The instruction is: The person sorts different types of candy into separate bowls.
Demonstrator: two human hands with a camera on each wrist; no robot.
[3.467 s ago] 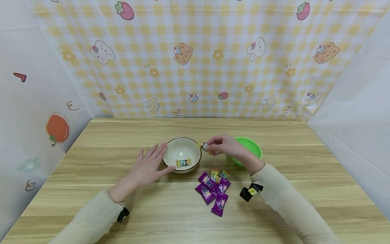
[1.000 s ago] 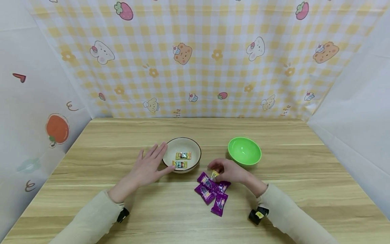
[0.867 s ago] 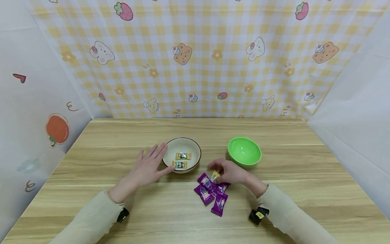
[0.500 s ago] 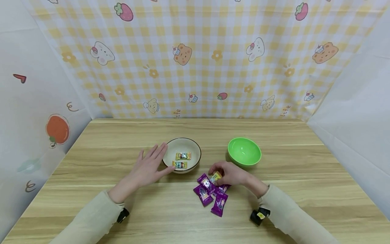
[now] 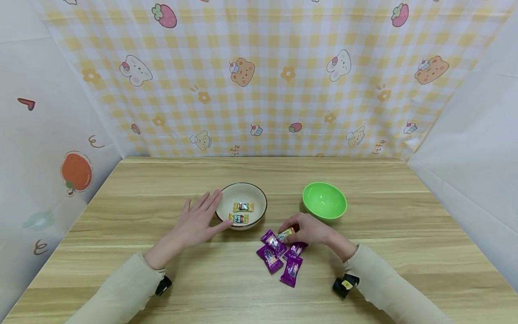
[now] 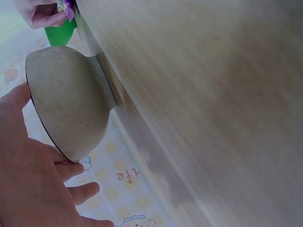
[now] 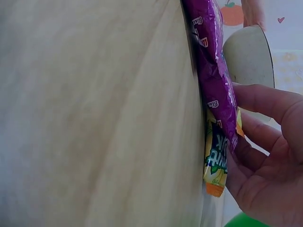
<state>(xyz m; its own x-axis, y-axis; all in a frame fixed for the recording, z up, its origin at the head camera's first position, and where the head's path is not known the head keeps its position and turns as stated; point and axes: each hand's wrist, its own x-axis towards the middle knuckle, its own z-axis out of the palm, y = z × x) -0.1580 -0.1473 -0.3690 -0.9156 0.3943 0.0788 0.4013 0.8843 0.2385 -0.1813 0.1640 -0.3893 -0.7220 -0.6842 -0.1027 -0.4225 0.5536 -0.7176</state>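
Observation:
My left hand (image 5: 195,223) is spread at the left side of a cream bowl (image 5: 259,209) with a dark rim, thumb and fingertips touching that rim. Two yellow wrapped candies (image 5: 243,207) lie inside. In the left wrist view the straight fingers of the left hand (image 6: 38,175) show beside the bowl's outer wall (image 6: 71,99). My right hand (image 5: 309,229) pinches a yellow wrapped candy (image 5: 285,234) at the upper edge of a pile of purple wrapped candies (image 5: 270,258). From the right wrist, a purple packet (image 7: 215,80) partly covers the fingertips, and another yellow candy (image 7: 216,163) shows beneath.
A green bowl (image 5: 324,201) stands right of the cream bowl, just behind my right hand. All of it is on a wood-grain table (image 5: 226,288). A checked cloth (image 5: 267,103) hangs at the back, with white sheets on both sides.
Earlier, my right hand held a yellow candy at the cream bowl, where a second candy now lies. It moved to the pile, and the yellow candy there has turned. The left hand stayed still.

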